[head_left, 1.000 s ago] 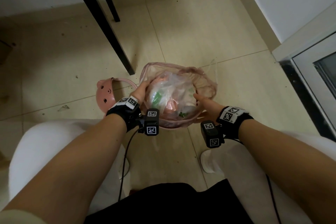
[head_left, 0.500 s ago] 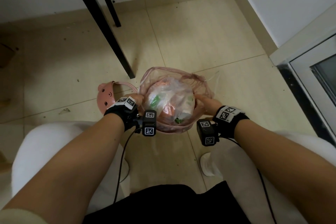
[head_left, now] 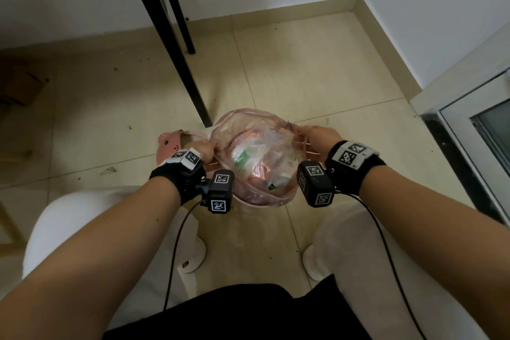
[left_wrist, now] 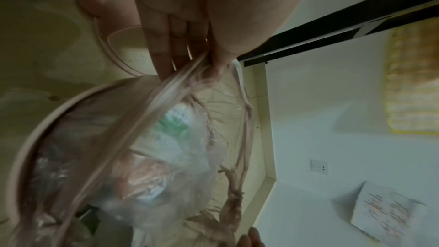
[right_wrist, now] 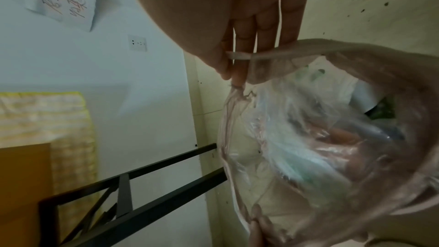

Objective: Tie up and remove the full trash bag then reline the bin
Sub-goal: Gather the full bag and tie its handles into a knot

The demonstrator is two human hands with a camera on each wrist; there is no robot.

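Observation:
A translucent pink trash bag full of wrappers and clear plastic sits in a small pink bin on the floor between my knees. My left hand pinches the bag's left edge, bunched between thumb and fingers. My right hand pinches the bag's right edge, with the pink film gathered at its fingertips. The bag's mouth is stretched between both hands above the bin rim.
The bin's pink lid with a pig face lies on the tiles left of the bin. A black table leg slants down just behind the bin. A wall corner and a glass door frame stand to the right.
Both hands have pulled the bag's edges outward and a little up; the bag's mouth is now stretched wider between them. The head view has tilted up slightly.

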